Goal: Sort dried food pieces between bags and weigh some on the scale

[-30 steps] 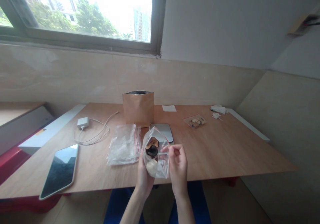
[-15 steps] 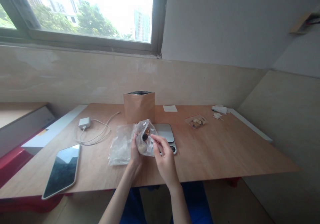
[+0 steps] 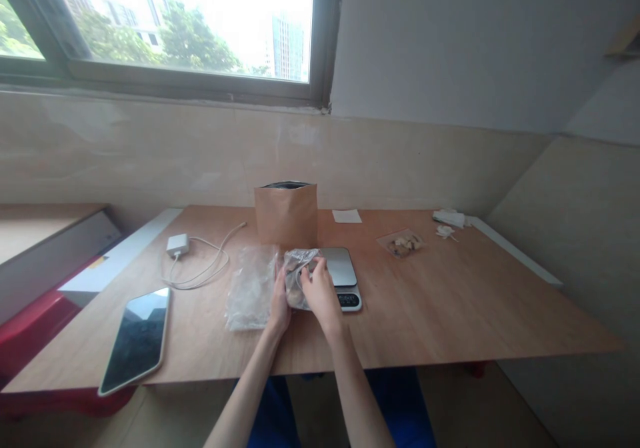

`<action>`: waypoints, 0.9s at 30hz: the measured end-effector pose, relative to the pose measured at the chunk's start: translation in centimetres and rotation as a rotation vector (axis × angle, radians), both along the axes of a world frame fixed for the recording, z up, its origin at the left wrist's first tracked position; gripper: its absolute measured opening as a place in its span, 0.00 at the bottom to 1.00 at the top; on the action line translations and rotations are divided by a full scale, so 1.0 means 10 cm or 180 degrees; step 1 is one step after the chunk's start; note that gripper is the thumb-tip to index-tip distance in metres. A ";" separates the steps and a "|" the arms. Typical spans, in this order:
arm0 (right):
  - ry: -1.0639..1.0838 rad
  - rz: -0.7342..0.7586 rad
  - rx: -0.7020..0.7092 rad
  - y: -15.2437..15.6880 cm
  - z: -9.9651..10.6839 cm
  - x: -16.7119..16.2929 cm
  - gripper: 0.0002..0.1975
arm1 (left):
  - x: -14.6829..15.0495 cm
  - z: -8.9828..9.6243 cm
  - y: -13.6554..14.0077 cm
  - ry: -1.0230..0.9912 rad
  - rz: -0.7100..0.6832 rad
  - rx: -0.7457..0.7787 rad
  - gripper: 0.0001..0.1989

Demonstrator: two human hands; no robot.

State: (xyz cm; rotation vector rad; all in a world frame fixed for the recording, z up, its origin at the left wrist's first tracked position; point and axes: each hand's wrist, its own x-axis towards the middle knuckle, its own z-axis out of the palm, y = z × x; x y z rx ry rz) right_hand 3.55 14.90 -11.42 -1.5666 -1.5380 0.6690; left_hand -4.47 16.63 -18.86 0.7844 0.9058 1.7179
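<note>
Held up over the table is a clear plastic bag [image 3: 295, 296] with dark and pale pieces inside. My left hand [image 3: 280, 307] is closed round its left side. My right hand [image 3: 321, 293] grips the bag's right side near the top, thumb and fingers bent against the plastic; the fingertips are partly hidden. Just behind the right hand lies a kitchen scale [image 3: 342, 268], partly covered, its dark display showing. Flat clear plastic bags [image 3: 250, 291] lie left of my left hand. A brown stand-up pouch [image 3: 286, 216] stands behind the held bag, its top gaping.
On the left lie a tablet [image 3: 137, 341] and a white charger [image 3: 178, 245] with a coiled cable [image 3: 213, 271]. A small clear packet of pale pieces [image 3: 401, 242] is right of the scale. White paper [image 3: 347, 216] and crumpled white scraps [image 3: 447, 232] lie towards the back.
My right hand has moved in against the bag and taken hold of it. The bag's wide mouth has been drawn in, covering more of the contents. The view has shifted slightly.
</note>
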 end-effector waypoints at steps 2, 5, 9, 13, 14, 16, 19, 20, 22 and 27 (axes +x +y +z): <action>-0.0013 0.0118 0.0175 0.04 -0.04 0.01 0.14 | -0.01 -0.03 0.01 -0.0167 -0.0165 -0.0153 0.22; -0.0016 0.0291 0.0543 0.12 -0.10 0.02 0.12 | -0.02 -0.08 0.02 -0.0425 -0.0366 -0.0429 0.21; -0.0107 0.0370 0.0607 0.18 -0.11 0.01 0.12 | -0.03 -0.12 0.04 -0.0451 -0.0367 -0.0620 0.17; -0.0201 0.0352 0.0553 0.16 -0.08 -0.01 0.14 | -0.03 -0.12 0.04 -0.0225 -0.0216 -0.0398 0.20; -0.0217 0.0341 0.0565 0.15 -0.08 -0.02 0.15 | -0.03 -0.12 0.04 -0.0135 -0.0195 -0.0312 0.21; -0.0236 0.0384 0.0559 0.11 -0.09 -0.04 0.16 | -0.03 -0.12 0.03 0.0061 -0.0183 -0.0145 0.23; -0.0240 0.0586 0.0422 0.09 -0.11 -0.05 0.18 | -0.04 -0.12 0.02 0.0307 -0.0175 0.0000 0.25; -0.0251 0.0680 0.0376 0.09 -0.12 -0.05 0.18 | -0.04 -0.13 0.02 0.0347 -0.0154 -0.0004 0.26; -0.0273 0.0891 0.0364 0.10 -0.12 -0.03 0.18 | -0.05 -0.12 0.02 0.0354 -0.0111 -0.0016 0.24; 0.0085 0.1124 0.0658 0.16 -0.08 -0.02 0.14 | -0.04 -0.05 0.02 -0.0014 -0.0103 0.0070 0.20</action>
